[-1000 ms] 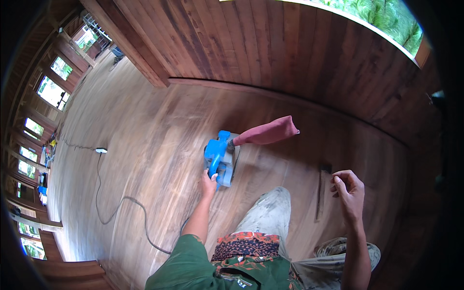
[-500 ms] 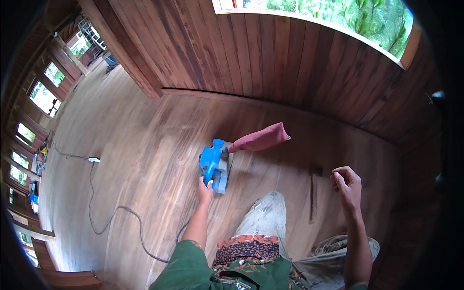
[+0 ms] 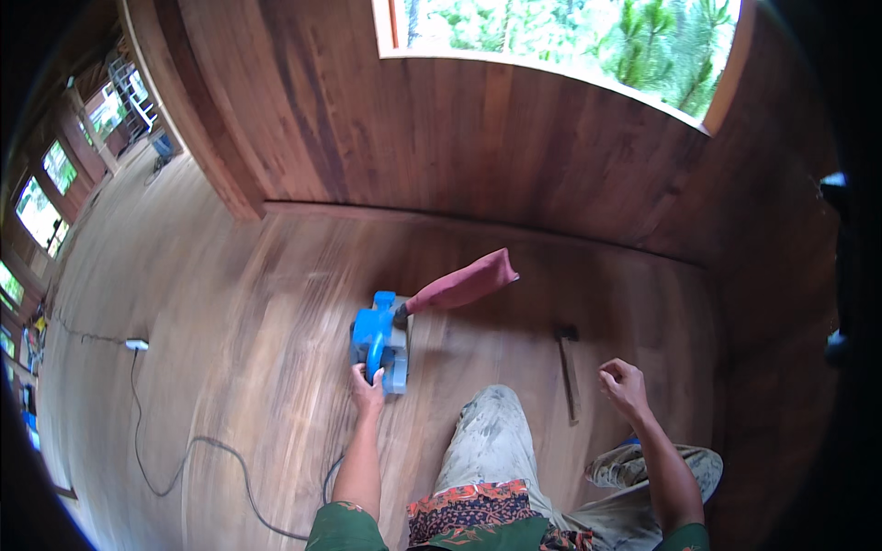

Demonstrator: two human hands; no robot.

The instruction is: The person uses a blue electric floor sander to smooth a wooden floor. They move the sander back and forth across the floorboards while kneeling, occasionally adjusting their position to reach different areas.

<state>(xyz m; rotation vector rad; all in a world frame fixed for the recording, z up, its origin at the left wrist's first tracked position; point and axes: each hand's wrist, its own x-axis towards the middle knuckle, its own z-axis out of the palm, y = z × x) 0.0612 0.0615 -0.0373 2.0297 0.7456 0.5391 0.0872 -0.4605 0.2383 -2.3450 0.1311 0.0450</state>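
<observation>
On the wooden floor stands a blue and grey belt sander [image 3: 371, 329] with a dark red cloth dust bag [image 3: 464, 283] sticking out to its right. My left hand [image 3: 367, 390] is closed round the sander's rear handle. To the right, my right hand [image 3: 625, 386] hovers with its fingers curled in, and no object shows in them. Nearest to it lies a hammer [image 3: 570, 381], its dark head pointing away from me. My bent knee [image 3: 491, 432] in pale stained trousers comes between the sander and the hammer.
A dark power cord [image 3: 220, 444] curves over the floor on the left, beside a white socket block [image 3: 136, 345]. A plank wall [image 3: 441, 138] with a window [image 3: 570, 37] closes off the far side. A wooden post [image 3: 207, 138] stands at the wall's left end.
My view has turned, so the scene sits lower and further left. My right hand has come slightly nearer my body. My left hand keeps its hold on the sander.
</observation>
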